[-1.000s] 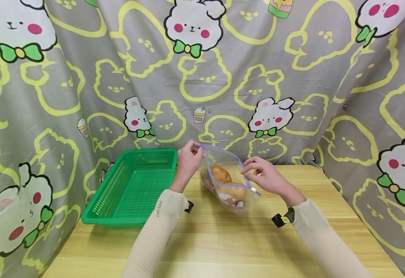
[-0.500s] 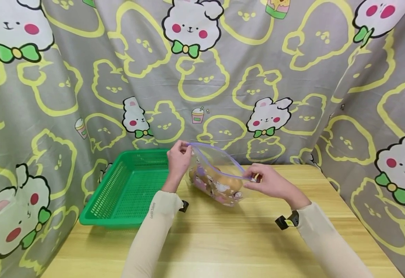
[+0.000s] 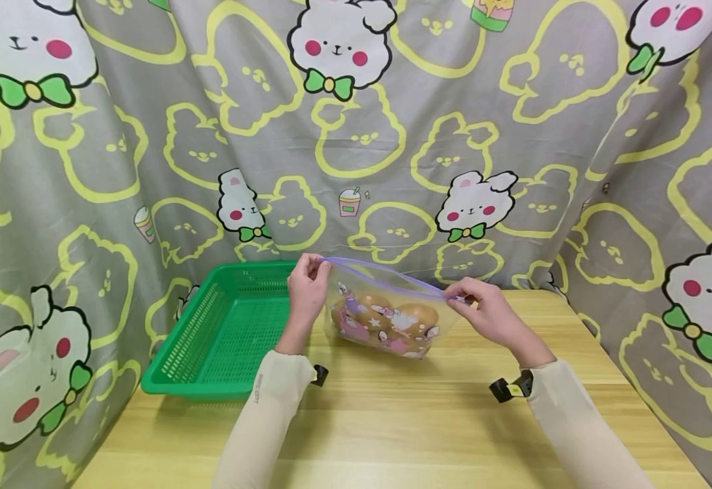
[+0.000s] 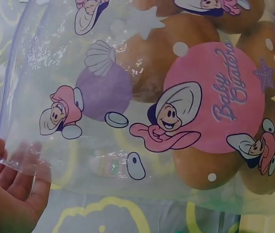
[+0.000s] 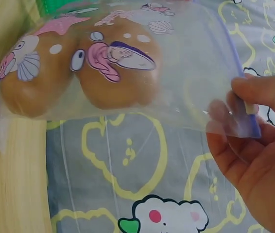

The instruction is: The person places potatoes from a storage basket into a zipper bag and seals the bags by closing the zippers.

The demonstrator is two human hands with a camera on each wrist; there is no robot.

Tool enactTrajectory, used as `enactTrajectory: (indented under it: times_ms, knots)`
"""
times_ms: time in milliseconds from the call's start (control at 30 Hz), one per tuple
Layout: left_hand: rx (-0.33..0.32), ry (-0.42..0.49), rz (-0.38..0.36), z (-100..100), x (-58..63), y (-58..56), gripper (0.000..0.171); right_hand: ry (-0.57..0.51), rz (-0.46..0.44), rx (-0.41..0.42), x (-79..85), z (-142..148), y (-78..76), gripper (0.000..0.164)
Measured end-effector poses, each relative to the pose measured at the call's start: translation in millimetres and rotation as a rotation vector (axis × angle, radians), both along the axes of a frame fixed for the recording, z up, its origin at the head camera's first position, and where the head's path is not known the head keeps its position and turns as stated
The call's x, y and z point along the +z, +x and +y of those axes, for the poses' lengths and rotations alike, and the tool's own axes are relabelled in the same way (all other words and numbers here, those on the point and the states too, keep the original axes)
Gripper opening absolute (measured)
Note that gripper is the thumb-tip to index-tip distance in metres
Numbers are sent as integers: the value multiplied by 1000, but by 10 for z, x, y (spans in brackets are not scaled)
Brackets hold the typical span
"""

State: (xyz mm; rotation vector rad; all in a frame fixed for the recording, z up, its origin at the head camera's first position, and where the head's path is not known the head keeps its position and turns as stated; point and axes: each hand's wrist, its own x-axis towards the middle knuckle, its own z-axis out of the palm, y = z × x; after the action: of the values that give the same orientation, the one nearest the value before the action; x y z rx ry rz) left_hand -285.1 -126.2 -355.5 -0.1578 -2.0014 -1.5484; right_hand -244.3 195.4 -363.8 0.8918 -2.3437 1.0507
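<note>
A clear zip bag (image 3: 386, 316) with a purple top strip and printed cartoon figures hangs between both hands, just over or touching the table. Inside it are several round brown buns or fruits (image 5: 113, 82); their exact kind cannot be told. My left hand (image 3: 308, 288) pinches the bag's top left corner between thumb and fingers. At the opposite corner my right hand (image 3: 486, 312) pinches the strip, by a small white slider (image 5: 250, 108). The strip's two edges lie close together, with a narrow gap visible in the middle.
A green plastic basket (image 3: 175, 350) stands left of the bag, behind my left forearm. The light wooden table (image 3: 417, 421) reaches back to a grey patterned curtain (image 3: 386, 163), which also hangs along both sides.
The bag's mouth was wide and is now pulled straight and narrow. My left hand has shifted left, and my right hand has moved right and grips the slider corner.
</note>
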Motion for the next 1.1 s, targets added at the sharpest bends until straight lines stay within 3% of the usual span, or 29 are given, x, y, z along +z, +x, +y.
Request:
enactTrajectory:
  times_ms: [233, 433, 667, 800, 1100]
  knots:
    - [-93, 108, 20, 15, 15, 107, 6, -73, -31, -51, -11, 9, -70, 18]
    - [-159, 199, 26, 47, 34, 140, 5, -38, -109, -95, -27, 13, -77, 25]
    - [-216, 322, 9, 67, 55, 183, 4, -81, -214, -176, -20, 46, -70, 12]
    - [-260, 388, -2, 68, 50, 199, 5, -159, -250, -175, -33, 71, -103, 13]
    - [-268, 367, -11, 65, 32, 263, 6, -309, -299, -141, -50, 83, -150, 22]
